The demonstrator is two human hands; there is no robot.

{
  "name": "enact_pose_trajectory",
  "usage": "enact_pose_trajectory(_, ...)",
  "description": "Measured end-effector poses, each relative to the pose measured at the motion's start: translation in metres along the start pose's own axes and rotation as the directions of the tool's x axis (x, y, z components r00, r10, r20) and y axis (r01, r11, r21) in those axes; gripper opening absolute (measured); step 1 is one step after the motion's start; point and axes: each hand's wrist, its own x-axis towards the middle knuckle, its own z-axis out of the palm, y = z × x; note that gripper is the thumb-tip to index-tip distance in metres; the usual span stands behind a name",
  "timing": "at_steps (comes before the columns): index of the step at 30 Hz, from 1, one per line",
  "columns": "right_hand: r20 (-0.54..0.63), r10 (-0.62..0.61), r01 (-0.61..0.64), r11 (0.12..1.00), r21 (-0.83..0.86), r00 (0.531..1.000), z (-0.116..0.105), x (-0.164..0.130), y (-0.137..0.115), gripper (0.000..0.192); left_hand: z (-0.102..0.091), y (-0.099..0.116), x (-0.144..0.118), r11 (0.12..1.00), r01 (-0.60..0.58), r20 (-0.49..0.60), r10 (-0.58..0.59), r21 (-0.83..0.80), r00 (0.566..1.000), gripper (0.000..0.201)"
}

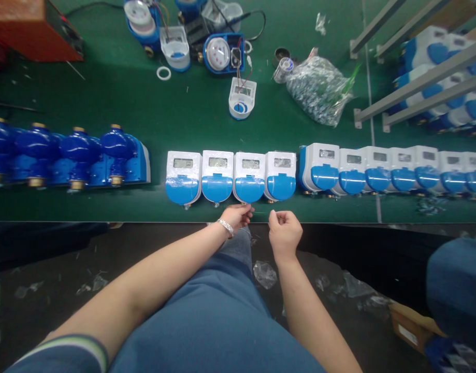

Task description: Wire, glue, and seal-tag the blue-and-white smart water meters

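Four-sided white and blue water meters with small displays stand in a short row near the table's front edge. At the lower edge of the third water meter (249, 178), the fingers of my left hand (236, 216) are pinched together; what they grip is too small to make out. To its right, just over the table edge, my right hand (285, 232) is closed, thumb against forefinger. A fine wire (261, 212) runs between the two hands, its end at the right fingers. The rightmost meter of this row (280, 176) sits just above my right hand.
More meters (377, 168) line the edge at right; several blue ones lie turned over (78, 155) at left. Opened meters (222, 54), a white ring (163, 73) and a bag of small parts (319, 90) lie behind. Metal bars (416, 88) stand at right.
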Motion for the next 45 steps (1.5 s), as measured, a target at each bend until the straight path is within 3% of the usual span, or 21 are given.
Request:
enact_pose_trajectory(8, 0.000, 0.083, -0.083, 0.992, 0.091, 0.997, -0.003, -0.001, -0.003, 0.025, 0.013, -0.008, 0.012, 0.975, 0.046, 0.001, -0.047, -0.220, 0.999, 0.021)
enact_pose_trajectory(15, 0.023, 0.114, -0.117, 0.977, 0.177, 0.993, 0.000, -0.006, -0.006, 0.027, 0.014, -0.003, 0.002, 0.945, 0.082, 0.035, -0.075, -0.315, 0.997, 0.019)
enact_pose_trajectory(21, -0.002, 0.044, -0.044, 0.992, 0.115, 0.999, 0.010, -0.010, -0.004, 0.026, 0.005, -0.001, -0.007, 0.935, 0.166, 0.138, -0.128, -0.313, 0.982, 0.025)
enact_pose_trajectory(29, -0.049, 0.052, -0.048, 0.996, 0.077, 0.997, 0.006, -0.008, 0.000, 0.026, 0.003, 0.002, -0.010, 0.927, 0.252, 0.303, -0.165, -0.277, 0.939, 0.031)
enact_pose_trajectory(36, -0.019, 0.065, -0.063, 0.994, 0.094, 0.998, 0.007, -0.008, 0.002, 0.026, 0.009, -0.003, -0.002, 0.936, 0.226, 0.237, -0.164, -0.268, 0.958, 0.027)
enact_pose_trajectory(45, -0.010, 0.019, -0.019, 0.999, 0.045, 1.000, -0.002, -0.012, 0.004, 0.024, 0.014, 0.003, 0.004, 0.939, 0.254, 0.258, -0.193, -0.232, 0.947, 0.029)
